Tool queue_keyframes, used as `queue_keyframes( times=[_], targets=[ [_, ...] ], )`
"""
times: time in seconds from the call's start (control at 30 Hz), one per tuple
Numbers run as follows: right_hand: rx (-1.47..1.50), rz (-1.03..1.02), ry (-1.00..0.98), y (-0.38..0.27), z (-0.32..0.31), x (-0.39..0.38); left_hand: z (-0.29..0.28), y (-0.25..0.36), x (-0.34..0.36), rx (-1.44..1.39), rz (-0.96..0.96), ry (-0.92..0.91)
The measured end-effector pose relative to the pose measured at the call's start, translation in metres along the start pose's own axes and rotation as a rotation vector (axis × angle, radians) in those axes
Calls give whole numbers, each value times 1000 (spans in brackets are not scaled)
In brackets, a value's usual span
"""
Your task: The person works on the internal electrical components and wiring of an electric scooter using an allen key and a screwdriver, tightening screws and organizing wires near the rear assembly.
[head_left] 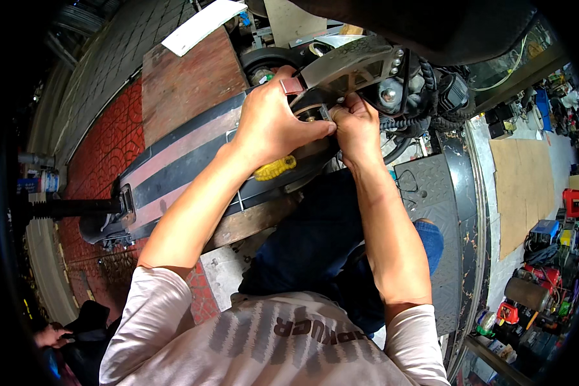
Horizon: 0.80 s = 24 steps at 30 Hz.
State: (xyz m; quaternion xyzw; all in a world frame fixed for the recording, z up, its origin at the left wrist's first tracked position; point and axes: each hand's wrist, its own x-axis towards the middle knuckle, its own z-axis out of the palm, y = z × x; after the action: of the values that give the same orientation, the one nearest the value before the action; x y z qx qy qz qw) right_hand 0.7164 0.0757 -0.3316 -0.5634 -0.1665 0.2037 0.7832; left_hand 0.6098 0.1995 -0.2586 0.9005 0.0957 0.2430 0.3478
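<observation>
At the rear end of the long scooter deck [193, 138], which lay across the worn wooden counter [193, 83], my left fingers [273, 87] were spread wide, thumb well apart, beside the small red reflector [293, 85], while my right fingers [360, 110] bent narrow just beside the fender [347, 61], on what I could not tell. The deck's edges ran off to the lower left with room above them, but ribbed black cables [408, 123] crowded my right side. Dull pink strips alternated with dark ones, a knobbly yellow handle [275, 167] lay near my left wrist, and the grey fender curved, scuffed.
</observation>
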Motion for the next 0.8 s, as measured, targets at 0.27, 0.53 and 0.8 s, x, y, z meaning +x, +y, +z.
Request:
queue_keyframes(
  times=[0.27, 0.53, 0.8],
  targets=[
    [-24, 98, -41, -14, -4, -6, 2, -6, -1, 54, -37, 3],
    [20, 86, 11, -27, 4, -20, 1, -8, 0, 60, -21, 20],
    [11, 182, -6, -22, -7, -15, 1, -6, -2, 48, -19, 11]
  ],
)
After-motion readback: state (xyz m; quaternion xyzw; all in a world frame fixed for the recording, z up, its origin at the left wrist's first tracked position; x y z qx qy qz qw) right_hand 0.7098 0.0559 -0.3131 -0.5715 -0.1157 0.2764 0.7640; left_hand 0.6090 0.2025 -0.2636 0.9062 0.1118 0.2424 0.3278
